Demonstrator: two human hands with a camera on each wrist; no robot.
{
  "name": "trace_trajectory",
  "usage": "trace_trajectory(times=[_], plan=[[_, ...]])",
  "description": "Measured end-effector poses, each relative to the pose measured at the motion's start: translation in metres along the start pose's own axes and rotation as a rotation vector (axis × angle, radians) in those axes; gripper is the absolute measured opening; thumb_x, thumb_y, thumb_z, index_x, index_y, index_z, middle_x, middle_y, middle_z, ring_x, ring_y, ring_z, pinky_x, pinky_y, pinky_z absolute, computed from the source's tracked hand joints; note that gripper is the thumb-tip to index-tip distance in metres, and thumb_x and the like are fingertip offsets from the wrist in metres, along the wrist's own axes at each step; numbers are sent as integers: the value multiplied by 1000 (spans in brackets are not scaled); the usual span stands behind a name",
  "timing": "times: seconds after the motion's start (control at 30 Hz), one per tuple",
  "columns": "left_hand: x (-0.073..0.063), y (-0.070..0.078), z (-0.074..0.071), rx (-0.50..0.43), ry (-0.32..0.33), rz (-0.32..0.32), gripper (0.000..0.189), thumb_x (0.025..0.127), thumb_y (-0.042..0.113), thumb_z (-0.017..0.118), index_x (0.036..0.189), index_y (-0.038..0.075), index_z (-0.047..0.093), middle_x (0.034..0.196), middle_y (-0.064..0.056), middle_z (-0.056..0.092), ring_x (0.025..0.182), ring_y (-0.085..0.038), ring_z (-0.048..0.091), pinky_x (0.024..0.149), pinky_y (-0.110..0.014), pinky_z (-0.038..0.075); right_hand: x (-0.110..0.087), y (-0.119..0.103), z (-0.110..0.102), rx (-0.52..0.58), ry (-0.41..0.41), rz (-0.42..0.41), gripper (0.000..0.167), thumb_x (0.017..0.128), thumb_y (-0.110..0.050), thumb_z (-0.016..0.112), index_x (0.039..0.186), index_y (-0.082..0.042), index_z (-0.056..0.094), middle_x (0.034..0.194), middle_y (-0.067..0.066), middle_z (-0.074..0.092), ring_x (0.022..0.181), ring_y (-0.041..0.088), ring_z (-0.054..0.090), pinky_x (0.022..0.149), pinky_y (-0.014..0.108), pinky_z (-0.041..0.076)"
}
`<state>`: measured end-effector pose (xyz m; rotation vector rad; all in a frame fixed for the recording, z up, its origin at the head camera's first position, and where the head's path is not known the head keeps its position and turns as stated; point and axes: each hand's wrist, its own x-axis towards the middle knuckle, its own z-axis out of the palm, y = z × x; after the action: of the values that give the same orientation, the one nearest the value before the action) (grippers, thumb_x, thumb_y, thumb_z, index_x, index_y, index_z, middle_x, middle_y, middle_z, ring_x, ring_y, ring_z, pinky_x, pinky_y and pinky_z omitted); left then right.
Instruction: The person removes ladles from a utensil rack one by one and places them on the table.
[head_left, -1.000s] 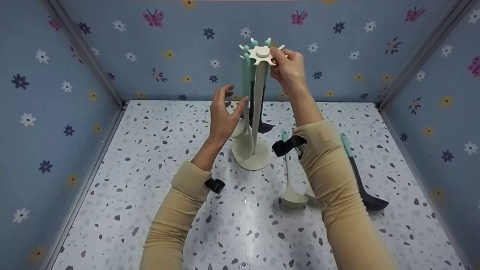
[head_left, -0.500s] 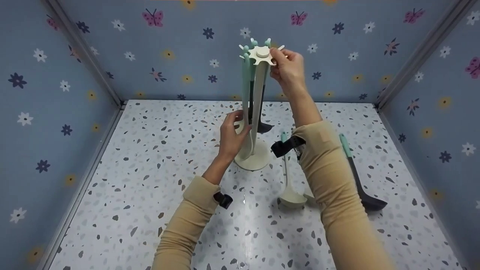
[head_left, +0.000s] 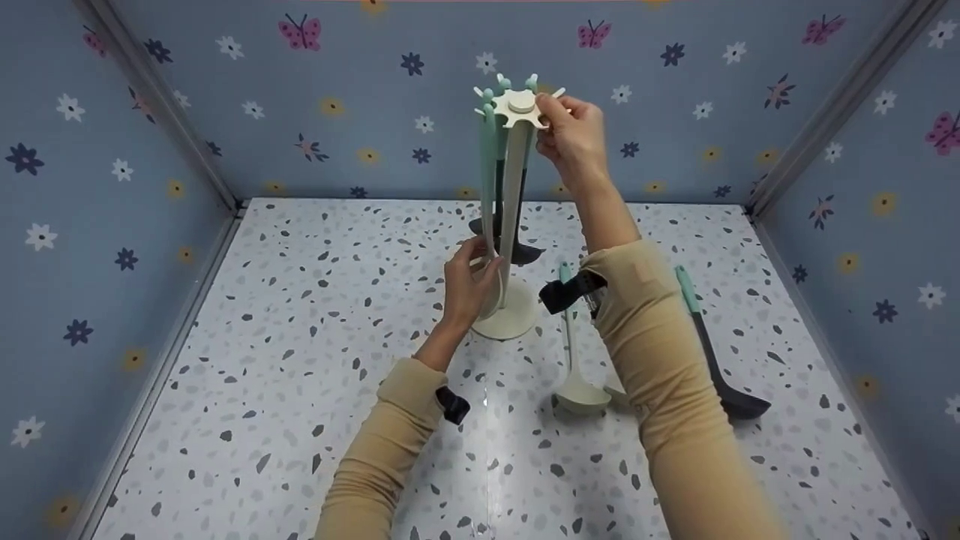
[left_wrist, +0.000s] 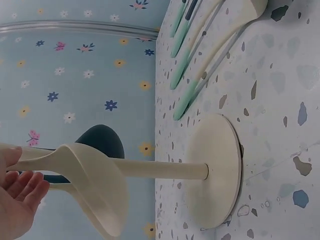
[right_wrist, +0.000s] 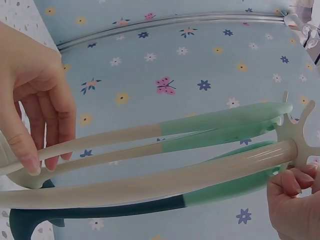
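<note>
A cream utensil stand [head_left: 520,103] with a hooked top rises from a round base. Mint-handled utensils hang on its hooks, among them a cream ladle [left_wrist: 95,185] and a dark ladle [head_left: 527,255]. My left hand [head_left: 466,289] holds the cream ladle low on its handle, just above the bowl, thumb on one side and fingers on the other. A second cream utensil [right_wrist: 115,151] hangs close behind it, beside my fingertips. High up, my right hand [head_left: 577,139] pinches the stand's top at a hook on its right side.
On the speckled table [head_left: 300,360], right of the stand, lie another cream ladle [head_left: 581,396], a dark ladle [head_left: 742,403] and a cream utensil [head_left: 618,386] mostly under the right sleeve. Patterned panels [head_left: 360,90] enclose the back and sides.
My left hand has come down and slightly right, from open beside the hanging utensils to the lower handle of the cream ladle. My right hand has stayed on the stand's top.
</note>
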<state>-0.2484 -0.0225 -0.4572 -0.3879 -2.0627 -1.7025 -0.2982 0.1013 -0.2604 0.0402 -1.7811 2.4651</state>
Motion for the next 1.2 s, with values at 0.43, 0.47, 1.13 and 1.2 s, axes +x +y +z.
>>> trace_trajectory(times=[0.43, 0.47, 1.13, 1.2], plan=[[-4, 23, 1, -86, 94, 48, 20, 82, -6, 57, 101, -12, 55, 93, -26, 60, 87, -32, 60, 75, -32, 49, -1, 0, 1, 5, -5, -12, 17, 88, -5, 53, 72, 2, 52, 60, 4, 39, 44, 10, 29, 40, 19, 25], [-4, 23, 1, -86, 99, 51, 20, 82, -7, 57, 101, -11, 56, 93, -25, 61, 86, -32, 60, 75, -32, 49, -1, 0, 1, 5, -7, -15, 18, 88, -5, 53, 72, 1, 52, 60, 4, 39, 44, 10, 29, 40, 19, 25], [-8, 25, -10, -75, 131, 37, 19, 82, -5, 57, 98, -15, 60, 87, -25, 63, 81, -31, 62, 68, -33, 51, 0, -1, 0, 56, -10, 24, 15, 89, -3, 51, 76, 3, 50, 59, 4, 37, 43, 8, 28, 38, 18, 23], [-7, 27, -11, -79, 132, 31, 19, 82, -4, 58, 98, -15, 60, 87, -25, 63, 81, -32, 62, 68, -33, 51, 0, -1, 1, 59, -13, 25, 15, 89, -3, 51, 75, 3, 50, 59, 4, 37, 43, 8, 28, 38, 18, 23]])
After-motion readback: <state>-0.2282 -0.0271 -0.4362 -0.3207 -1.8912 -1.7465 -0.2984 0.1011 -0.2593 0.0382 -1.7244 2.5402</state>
